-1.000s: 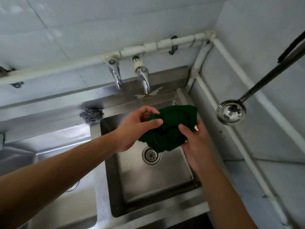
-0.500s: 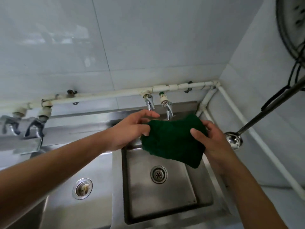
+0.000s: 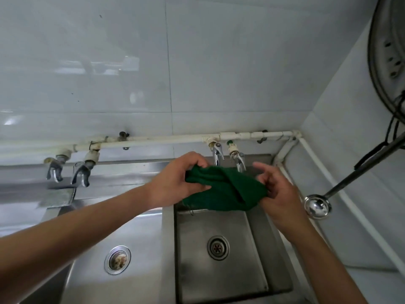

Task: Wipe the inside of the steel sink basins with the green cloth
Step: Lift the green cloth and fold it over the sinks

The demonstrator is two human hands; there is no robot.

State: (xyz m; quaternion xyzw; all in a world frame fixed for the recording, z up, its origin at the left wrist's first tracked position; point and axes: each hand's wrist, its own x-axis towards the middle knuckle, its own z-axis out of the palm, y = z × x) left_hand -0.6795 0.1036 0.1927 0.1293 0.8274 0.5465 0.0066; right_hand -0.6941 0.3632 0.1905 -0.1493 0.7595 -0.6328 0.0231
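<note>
Dark green knitted cloth [image 3: 225, 189] is up in the air over the back rim of the right-hand steel basin [image 3: 219, 279], off the steel; left hand [image 3: 175, 183] clenched round its left end, right hand [image 3: 279, 194] pinching the right end, forefinger loose. Risk: that light pinch may drop the twisted cloth, or it snags on the two chrome taps [image 3: 217, 155] just behind; hanging steel ladle [image 3: 317, 207] near the right forearm could get knocked. Cloth hides the basin's back wall and the spout tips; left-hand steel basin [image 3: 142, 227] cut off bottom-left.
</note>
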